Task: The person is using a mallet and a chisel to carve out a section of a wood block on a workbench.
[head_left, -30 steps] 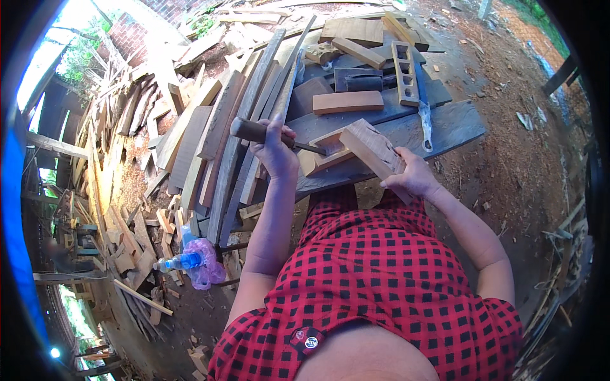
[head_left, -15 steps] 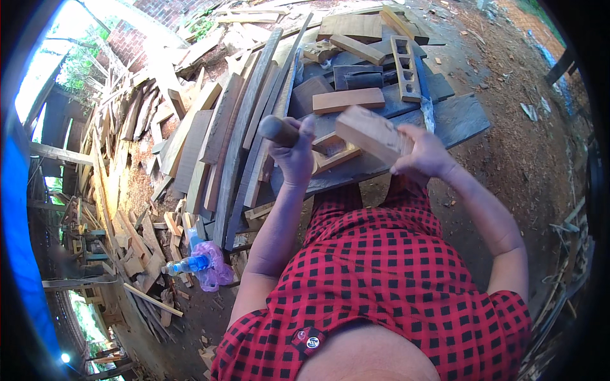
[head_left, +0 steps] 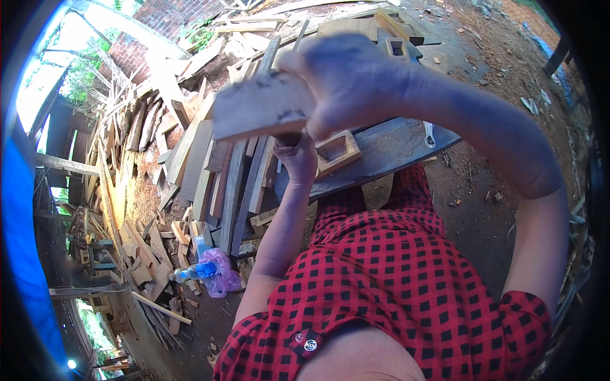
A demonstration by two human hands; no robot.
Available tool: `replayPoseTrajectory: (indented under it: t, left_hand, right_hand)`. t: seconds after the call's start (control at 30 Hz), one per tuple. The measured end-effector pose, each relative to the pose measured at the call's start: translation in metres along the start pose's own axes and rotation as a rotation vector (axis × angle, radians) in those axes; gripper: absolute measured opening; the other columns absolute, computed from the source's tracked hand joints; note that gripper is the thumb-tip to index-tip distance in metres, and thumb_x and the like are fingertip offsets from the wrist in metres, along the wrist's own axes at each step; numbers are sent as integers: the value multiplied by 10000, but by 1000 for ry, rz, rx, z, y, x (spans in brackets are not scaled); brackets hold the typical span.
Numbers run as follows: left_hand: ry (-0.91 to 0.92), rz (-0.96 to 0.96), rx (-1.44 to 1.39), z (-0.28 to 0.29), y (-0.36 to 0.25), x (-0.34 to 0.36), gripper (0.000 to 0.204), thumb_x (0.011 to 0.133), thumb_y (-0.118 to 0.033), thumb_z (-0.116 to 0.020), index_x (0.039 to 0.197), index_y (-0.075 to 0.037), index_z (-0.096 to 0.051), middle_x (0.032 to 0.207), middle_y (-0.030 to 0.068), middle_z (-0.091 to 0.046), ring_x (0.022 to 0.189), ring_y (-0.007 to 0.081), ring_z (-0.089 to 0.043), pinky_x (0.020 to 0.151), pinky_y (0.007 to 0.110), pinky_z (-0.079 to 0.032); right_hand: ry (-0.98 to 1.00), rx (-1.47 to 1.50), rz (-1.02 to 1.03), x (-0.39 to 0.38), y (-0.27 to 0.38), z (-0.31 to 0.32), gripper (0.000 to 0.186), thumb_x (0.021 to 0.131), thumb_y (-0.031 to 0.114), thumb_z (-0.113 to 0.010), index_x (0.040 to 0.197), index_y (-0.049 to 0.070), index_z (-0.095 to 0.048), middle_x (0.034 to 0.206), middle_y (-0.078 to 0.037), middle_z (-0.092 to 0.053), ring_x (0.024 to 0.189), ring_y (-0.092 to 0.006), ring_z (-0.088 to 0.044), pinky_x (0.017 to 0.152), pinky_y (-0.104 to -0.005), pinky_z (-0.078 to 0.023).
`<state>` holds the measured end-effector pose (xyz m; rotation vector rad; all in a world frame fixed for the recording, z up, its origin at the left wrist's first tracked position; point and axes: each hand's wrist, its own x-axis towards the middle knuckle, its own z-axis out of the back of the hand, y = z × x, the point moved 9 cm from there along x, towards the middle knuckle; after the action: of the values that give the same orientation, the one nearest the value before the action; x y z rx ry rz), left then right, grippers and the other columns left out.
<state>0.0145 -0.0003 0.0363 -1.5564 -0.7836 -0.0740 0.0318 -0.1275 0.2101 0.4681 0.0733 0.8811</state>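
Right hand (head_left: pixel 356 79) grips the wooden block (head_left: pixel 260 105) raised at upper centre, blurred; left hand (head_left: pixel 297 155) clenched below it — contents unclear. Best kept steady — turned slowly for inspection.

Plastic bottle (head_left: pixel 194 272) beside pink bag (head_left: pixel 221 272) — planks (head_left: pixel 238 184) behind.

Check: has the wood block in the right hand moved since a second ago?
Yes. The right hand has lifted the wood block off the dark workboard, up toward the camera and leftward.
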Motion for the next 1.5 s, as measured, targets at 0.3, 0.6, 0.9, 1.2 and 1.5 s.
replayPoseTrajectory:
  t: [0.3, 0.6, 0.9, 1.2, 1.5]
  left_hand:
    - [-42, -48, -49, 13, 0, 2, 180, 805, -11, -694, 707, -62, -553, 669, -34, -565, 619, 51, -522, 625, 245, -457]
    - [-30, 107, -94, 11, 8, -5, 173, 789, 21, -678, 705, -67, -554, 665, -26, -572, 618, 67, -547, 637, 247, -480]
    - [12, 30, -42, 2, 3, -10, 157, 790, 21, -701, 732, -53, -574, 671, -40, -579, 634, 36, -540, 583, 224, -442]
    - [-44, -82, 1, 10, -5, -7, 148, 802, 4, -693, 727, -54, -579, 648, -41, -557, 621, 49, -538, 610, 217, -440]
    - [-65, -121, 9, 25, -11, -7, 98, 823, -33, -683, 824, -46, -586, 668, 2, -589, 587, 89, -574, 576, 238, -459]
  right_hand:
    - [3, 66, 113, 0, 24, -13, 558, 567, 252, -788, 1009, -41, -613, 863, -175, -656, 760, -273, -666, 734, -347, -538]
    - [-413, 404, 211, 3, 33, 37, 443, 580, 249, -743, 951, 10, -704, 775, -128, -694, 713, -209, -693, 677, -309, -542]
    - [-215, 197, 156, 9, 30, 28, 505, 555, 216, -792, 976, -26, -654, 741, -108, -666, 665, -178, -659, 627, -295, -527]
    - [81, -209, 54, -2, 36, -8, 480, 553, 213, -720, 975, -2, -645, 727, -136, -654, 662, -238, -663, 643, -339, -543]
    - [-203, -24, 224, -7, 52, 1, 648, 543, 267, -764, 1094, -38, -614, 872, -165, -667, 793, -300, -673, 769, -358, -542]
